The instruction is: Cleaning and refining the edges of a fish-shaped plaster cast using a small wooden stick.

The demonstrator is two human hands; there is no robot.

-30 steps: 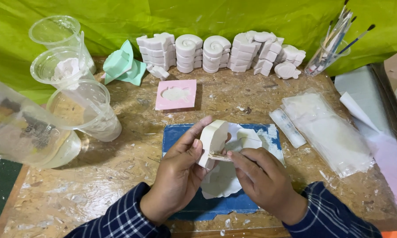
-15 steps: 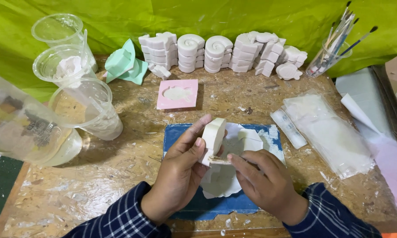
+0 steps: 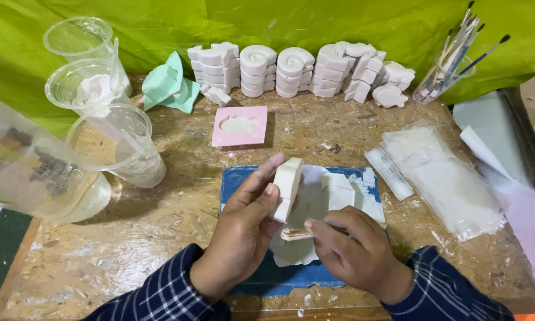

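Above the blue mat (image 3: 243, 178), near its front half: one white plaster cast (image 3: 287, 188), held on edge in the left hand (image 3: 243, 238), thumb on the near face and fingers behind, closed around it. Judged stiff, moderately light, brittle at edges and corners; chalky surface, likely dusty rather than slippery. Best taken by the broad flat faces, not the thin rim. Appearance: matte off-white slab, rounded outline, smooth side wall.

Just right of the cast: right hand (image 3: 353, 255), pinched shut on a thin flat tool (image 3: 297, 234), its tip touching the cast's lower edge.

On the mat beneath: white paper (image 3: 306, 208) and a second white piece (image 3: 338, 189).

Behind the mat: pink mould (image 3: 240, 126); further back, a row of stacked white casts (image 3: 297, 71). Left of the mat: clear plastic cups (image 3: 119, 142). Right of the mat: clear bags (image 3: 445, 178); jar of brushes (image 3: 445, 77) behind them.
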